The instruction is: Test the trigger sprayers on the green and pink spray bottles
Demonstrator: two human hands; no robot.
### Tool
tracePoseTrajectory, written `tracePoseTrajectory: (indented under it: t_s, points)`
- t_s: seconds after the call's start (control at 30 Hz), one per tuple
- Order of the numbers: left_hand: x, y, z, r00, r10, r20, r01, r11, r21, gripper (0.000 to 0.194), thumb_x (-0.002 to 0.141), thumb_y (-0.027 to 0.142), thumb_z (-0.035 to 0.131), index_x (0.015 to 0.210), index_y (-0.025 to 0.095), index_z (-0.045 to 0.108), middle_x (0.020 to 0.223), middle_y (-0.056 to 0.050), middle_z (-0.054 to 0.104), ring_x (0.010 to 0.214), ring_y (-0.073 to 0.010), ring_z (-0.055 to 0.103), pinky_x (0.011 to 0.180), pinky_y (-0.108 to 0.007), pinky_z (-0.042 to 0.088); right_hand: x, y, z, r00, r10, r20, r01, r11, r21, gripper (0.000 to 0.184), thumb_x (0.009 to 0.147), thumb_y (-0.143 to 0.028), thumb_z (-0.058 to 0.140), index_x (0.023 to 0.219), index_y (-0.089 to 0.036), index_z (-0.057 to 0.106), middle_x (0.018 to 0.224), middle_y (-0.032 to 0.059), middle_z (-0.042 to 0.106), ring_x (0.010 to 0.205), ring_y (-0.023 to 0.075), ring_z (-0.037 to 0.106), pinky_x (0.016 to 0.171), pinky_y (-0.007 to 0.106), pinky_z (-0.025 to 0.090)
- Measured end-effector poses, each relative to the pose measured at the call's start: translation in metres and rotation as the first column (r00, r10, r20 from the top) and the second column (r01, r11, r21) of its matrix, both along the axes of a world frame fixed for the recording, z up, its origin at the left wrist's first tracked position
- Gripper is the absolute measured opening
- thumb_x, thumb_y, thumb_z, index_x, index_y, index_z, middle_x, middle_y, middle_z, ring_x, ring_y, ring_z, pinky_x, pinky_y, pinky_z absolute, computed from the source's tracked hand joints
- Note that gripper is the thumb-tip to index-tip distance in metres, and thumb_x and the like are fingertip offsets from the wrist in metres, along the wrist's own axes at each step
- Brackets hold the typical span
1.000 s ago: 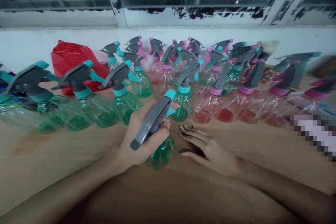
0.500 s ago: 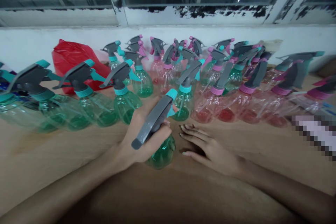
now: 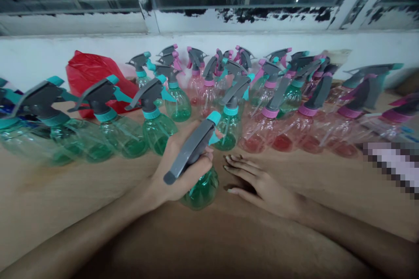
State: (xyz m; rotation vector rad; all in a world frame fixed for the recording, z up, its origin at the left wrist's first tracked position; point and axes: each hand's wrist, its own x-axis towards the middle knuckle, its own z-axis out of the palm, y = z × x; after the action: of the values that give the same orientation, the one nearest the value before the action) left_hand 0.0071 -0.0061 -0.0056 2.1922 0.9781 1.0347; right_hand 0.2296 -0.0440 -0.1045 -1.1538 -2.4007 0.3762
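The step in hand looks like a steady hold: the left hand has its fingers wrapped around the green spray bottle, under its grey head, towards the near edge of the desk. Nearby, the right hand rests released. Squeezing the trigger, partly hidden, would call for a firm grip.

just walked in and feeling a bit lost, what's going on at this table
A person's left hand grips a green spray bottle high up, under its grey spray head. The right hand lies beside it on the table, holding nothing. Beyond stand more spray bottles: in the front row, green ones left and pink ones right. A red plastic bag sits behind the green ones.
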Motion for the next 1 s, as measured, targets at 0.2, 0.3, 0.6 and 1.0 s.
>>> tracePoseTrajectory:
  t_s: [0.2, 0.3, 0.6, 1.0]
  points:
    - [0.0049, -0.0039, 0.0069, 0.998, 0.007, 0.058, -0.005, 0.999, -0.037, 0.027, 0.073, 0.018, 0.052, 0.098, 0.027, 0.059, 0.071, 0.002, 0.053, 0.056, -0.0152, 0.052, 0.060, -0.031, 0.049, -0.0007, -0.0004, 0.0028, 1.000, -0.001, 0.019, 0.001, 1.000, -0.006, 0.052, 0.092, -0.044, 0.048, 0.137, -0.019, 0.043, 0.142, 0.0082, 0.046, 0.134, 0.0221, 0.036, 0.111, 0.045, 0.033]
    - [0.0033, -0.0036, 0.0056, 0.999, 0.007, 0.053, -0.005, 0.999, -0.031, 0.026, 0.074, 0.019, 0.052, 0.098, 0.027, 0.058, 0.069, 0.003, 0.052, 0.055, -0.0152, 0.050, 0.060, -0.031, 0.048, -0.0007, -0.0002, 0.0017, 1.000, -0.001, 0.001, 0.001, 1.000, 0.003, 0.051, 0.092, -0.044, 0.049, 0.137, -0.020, 0.044, 0.141, 0.0079, 0.047, 0.134, 0.0228, 0.038, 0.110, 0.047, 0.034]
    - [0.0046, -0.0040, 0.0065, 0.998, -0.014, 0.061, 0.016, 0.999, -0.032, 0.024, 0.074, 0.018, 0.051, 0.097, 0.026, 0.057, 0.061, 0.005, 0.043, 0.049, -0.0150, 0.041, 0.054, -0.031, 0.042, 0.0003, 0.0002, -0.0009, 1.000, -0.003, -0.022, 0.004, 1.000, 0.018, 0.052, 0.091, -0.043, 0.051, 0.138, -0.022, 0.043, 0.140, 0.0076, 0.048, 0.133, 0.0241, 0.038, 0.109, 0.049, 0.034]
    - [0.0043, -0.0025, 0.0123, 0.999, -0.032, -0.005, 0.032, 0.999, -0.031, 0.015, 0.074, 0.017, 0.048, 0.087, 0.022, 0.054, 0.060, 0.005, 0.044, 0.050, -0.0131, 0.043, 0.054, -0.029, 0.044, 0.0007, 0.0003, -0.0014, 1.000, -0.001, 0.006, 0.001, 1.000, 0.023, 0.052, 0.091, -0.044, 0.049, 0.138, -0.020, 0.042, 0.142, 0.0077, 0.046, 0.134, 0.0228, 0.036, 0.111, 0.047, 0.033]
